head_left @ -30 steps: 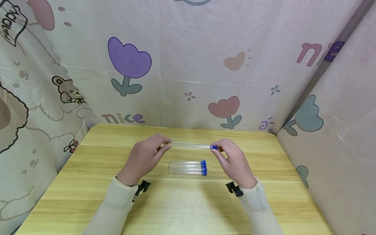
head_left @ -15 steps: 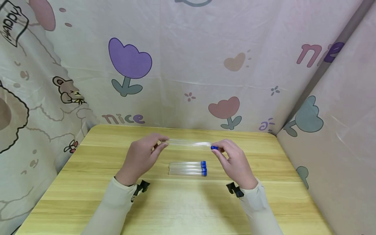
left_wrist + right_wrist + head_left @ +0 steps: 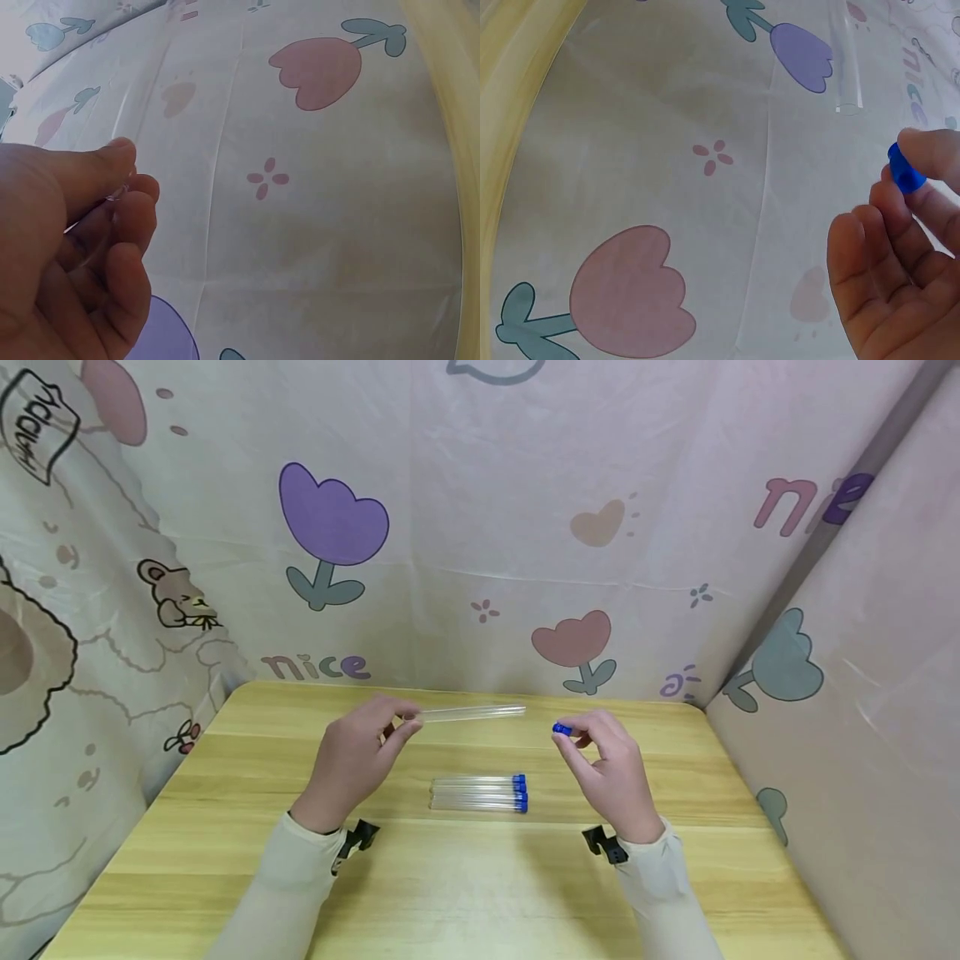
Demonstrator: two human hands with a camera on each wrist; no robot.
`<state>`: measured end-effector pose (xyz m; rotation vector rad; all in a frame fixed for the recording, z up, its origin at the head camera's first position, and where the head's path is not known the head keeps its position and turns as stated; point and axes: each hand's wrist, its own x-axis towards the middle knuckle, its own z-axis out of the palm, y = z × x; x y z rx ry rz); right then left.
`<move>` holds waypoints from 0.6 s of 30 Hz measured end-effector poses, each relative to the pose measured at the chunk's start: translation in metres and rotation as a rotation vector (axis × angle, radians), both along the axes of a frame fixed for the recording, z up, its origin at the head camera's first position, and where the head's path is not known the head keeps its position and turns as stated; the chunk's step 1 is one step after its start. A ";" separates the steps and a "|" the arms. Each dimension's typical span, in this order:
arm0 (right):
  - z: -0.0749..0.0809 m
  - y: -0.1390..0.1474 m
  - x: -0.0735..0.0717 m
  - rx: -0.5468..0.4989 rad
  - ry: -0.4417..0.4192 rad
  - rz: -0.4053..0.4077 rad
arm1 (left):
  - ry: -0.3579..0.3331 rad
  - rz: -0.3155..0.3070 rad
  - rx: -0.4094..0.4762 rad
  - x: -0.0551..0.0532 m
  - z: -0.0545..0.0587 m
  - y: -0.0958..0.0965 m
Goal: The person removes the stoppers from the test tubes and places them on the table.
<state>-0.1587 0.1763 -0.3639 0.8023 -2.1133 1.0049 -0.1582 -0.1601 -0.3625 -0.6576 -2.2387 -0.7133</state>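
Note:
My left hand (image 3: 360, 756) pinches the left end of a clear test tube (image 3: 476, 713), held above the table and tilted slightly up to the right. In the right wrist view the open mouth of the test tube (image 3: 847, 101) shows with no cap on it. Between thumb and fingertips my right hand (image 3: 609, 772) pinches a small blue cap (image 3: 562, 729), apart from the tube and to its right. The same blue cap (image 3: 907, 171) is near in the right wrist view. Several capped test tubes (image 3: 476, 794) lie side by side below the hands, blue caps to the right.
The wooden table (image 3: 465, 877) reaches back to a patterned cloth curtain (image 3: 450, 527). Another curtain side (image 3: 862, 735) rises along the table's right edge. A black wrist mount (image 3: 603, 845) sits at my right cuff.
The blue cap has come off the tube's right end. My left hand has drawn the tube left and up, while my right hand has moved slightly right with the cap.

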 end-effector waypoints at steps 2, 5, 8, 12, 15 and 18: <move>-0.001 0.000 -0.001 -0.004 0.003 -0.007 | -0.019 0.004 -0.015 0.000 0.000 0.000; -0.001 0.000 -0.001 -0.006 -0.004 -0.015 | -0.069 -0.001 -0.056 0.002 0.000 0.001; -0.001 0.000 0.000 0.003 -0.028 -0.021 | -0.149 -0.014 -0.112 0.004 0.000 0.003; -0.001 -0.001 0.001 0.025 -0.056 -0.026 | -0.302 -0.041 -0.198 0.004 -0.002 0.010; -0.001 -0.001 0.000 0.034 -0.054 -0.025 | -0.421 -0.058 -0.264 0.004 -0.005 0.015; -0.002 -0.002 -0.001 0.038 -0.043 -0.024 | -0.513 -0.079 -0.321 0.003 -0.011 0.018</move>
